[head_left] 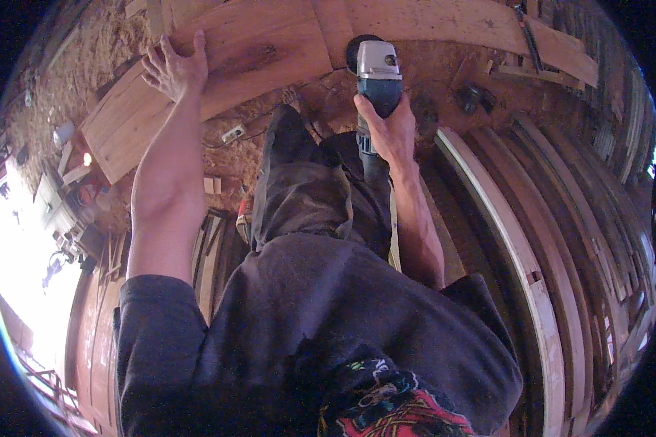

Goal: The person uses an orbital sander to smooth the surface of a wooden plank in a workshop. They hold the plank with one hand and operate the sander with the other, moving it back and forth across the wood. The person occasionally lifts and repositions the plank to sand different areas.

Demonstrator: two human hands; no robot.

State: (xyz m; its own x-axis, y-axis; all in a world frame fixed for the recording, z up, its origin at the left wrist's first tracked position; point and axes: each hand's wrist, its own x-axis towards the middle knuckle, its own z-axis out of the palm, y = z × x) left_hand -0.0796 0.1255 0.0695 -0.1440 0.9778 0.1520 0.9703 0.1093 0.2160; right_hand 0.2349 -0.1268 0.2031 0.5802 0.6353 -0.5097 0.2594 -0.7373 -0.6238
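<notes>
reddish-brown wood: a broad wooden panel [270,51] lay on the far side, left of centre, with a dark smudge across its face. a second board [437,25] ran off from it to the far right.

power tool [380,86], silver-grey ahead and teal behind, stood right of centre by the near edge of the boards; black disc [354,51] at its far end. whether the disc touched wood, could not tell. any marking on the housing was too small to read.

right hand [392,130] closed firmly round the tool's body, thumb along the left side; forearm came in from the near right, angled far and slightly left. left hand [176,75] held nothing, fingers splayed wide over the panel's far left edge, wrist bent back, arm reaching far; pressing or only hovering, could not tell.

white socket block [233,133] with a cord lay on sawdust-strewn ground [229,164], near the panel. to the right, long planks [554,189] in a row, one whitish.
</notes>
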